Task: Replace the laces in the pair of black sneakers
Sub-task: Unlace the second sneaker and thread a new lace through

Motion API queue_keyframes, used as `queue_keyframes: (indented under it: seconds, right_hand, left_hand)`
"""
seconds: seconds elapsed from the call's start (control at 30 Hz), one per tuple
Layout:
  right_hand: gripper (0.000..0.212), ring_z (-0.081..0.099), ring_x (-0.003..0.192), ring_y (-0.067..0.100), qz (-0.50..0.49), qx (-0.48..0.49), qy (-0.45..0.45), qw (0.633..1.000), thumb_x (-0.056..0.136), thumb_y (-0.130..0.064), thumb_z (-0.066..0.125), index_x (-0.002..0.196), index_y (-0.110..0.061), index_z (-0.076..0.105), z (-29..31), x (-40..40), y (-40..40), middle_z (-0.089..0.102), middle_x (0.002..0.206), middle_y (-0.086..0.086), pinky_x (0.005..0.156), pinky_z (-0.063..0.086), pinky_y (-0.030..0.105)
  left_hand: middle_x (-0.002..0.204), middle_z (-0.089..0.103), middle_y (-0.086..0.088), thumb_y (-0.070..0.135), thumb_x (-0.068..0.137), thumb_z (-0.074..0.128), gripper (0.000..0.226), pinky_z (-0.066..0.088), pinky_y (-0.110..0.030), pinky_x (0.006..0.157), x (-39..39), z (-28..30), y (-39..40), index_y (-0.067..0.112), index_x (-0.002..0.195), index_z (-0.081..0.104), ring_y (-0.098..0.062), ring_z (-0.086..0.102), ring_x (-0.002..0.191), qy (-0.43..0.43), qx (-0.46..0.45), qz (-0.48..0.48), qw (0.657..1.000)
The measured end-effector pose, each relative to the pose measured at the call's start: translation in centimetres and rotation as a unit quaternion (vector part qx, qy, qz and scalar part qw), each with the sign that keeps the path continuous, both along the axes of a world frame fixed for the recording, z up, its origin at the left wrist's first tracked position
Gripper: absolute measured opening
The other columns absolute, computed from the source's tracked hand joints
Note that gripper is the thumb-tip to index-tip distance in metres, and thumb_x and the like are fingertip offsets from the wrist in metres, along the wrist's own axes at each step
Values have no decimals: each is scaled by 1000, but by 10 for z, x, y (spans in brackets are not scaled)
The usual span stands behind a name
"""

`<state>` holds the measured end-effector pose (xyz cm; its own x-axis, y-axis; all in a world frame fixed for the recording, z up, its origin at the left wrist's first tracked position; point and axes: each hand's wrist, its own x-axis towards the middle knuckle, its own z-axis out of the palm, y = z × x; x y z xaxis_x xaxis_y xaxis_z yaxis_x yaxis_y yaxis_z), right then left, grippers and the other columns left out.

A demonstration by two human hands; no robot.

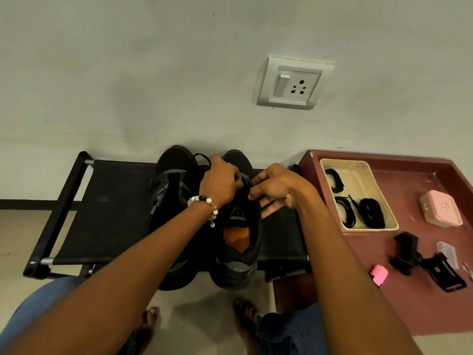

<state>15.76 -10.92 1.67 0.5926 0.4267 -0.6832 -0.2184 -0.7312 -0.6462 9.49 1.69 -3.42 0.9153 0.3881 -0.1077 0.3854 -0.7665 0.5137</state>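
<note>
We pinch the lace (204, 160) with both hands (221, 181) (275, 187) above the right shoe (238, 226), keeping it taut for threading.

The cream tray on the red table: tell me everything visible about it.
The cream tray is a shallow rectangular bin, plastic by its look, with a raised rim and rounded corners. It sits flat near the far left corner of the red table, long side running away from the person. Inside lie several coiled black laces: one at the far end, the rest bunched at the near end. Neither hand touches it; the right hand works nearby over the right sneaker.
</note>
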Motion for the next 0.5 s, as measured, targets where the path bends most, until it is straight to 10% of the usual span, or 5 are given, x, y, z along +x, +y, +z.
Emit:
queue_keyframes:
  seconds: [0.5]
  right_hand:
    - [54, 57, 113, 45, 15, 17, 43, 999, 77, 1, 77, 127, 2, 57, 7, 3, -7, 60, 122, 26, 64, 60, 50]
  left_hand:
    - [126, 40, -7, 26, 92, 62, 13, 39, -27, 65, -2, -20, -13, 19, 101, 69, -25, 57, 93, -54, -85, 106, 989]
